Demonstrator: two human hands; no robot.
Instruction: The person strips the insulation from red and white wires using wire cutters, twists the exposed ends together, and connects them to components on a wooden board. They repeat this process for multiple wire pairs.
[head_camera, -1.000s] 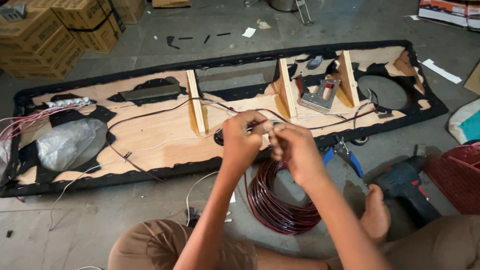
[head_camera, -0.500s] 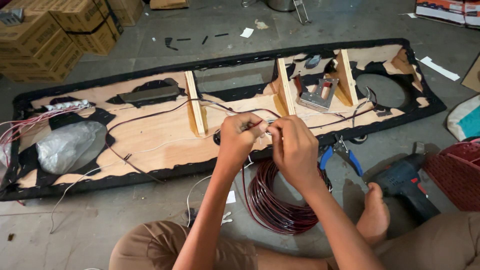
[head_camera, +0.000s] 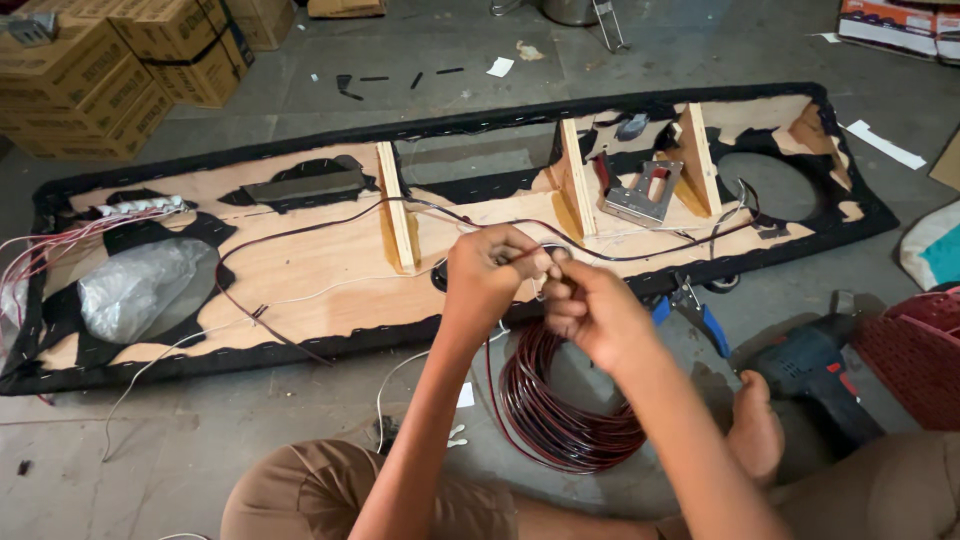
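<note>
Up close, left hand (head_camera: 490, 270) and right hand (head_camera: 590, 312) hide the wire (head_camera: 545, 252) (ends unclear).

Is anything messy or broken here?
Nothing looks broken. It is messy: black scraps and paper bits litter the floor, and loose wires trail off the wooden panel.

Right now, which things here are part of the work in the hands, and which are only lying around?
In use:
left hand
right hand
wire pinched between them
wire coil
wooden panel

Lying about:
pliers
drill
cardboard boxes
red crate
</note>
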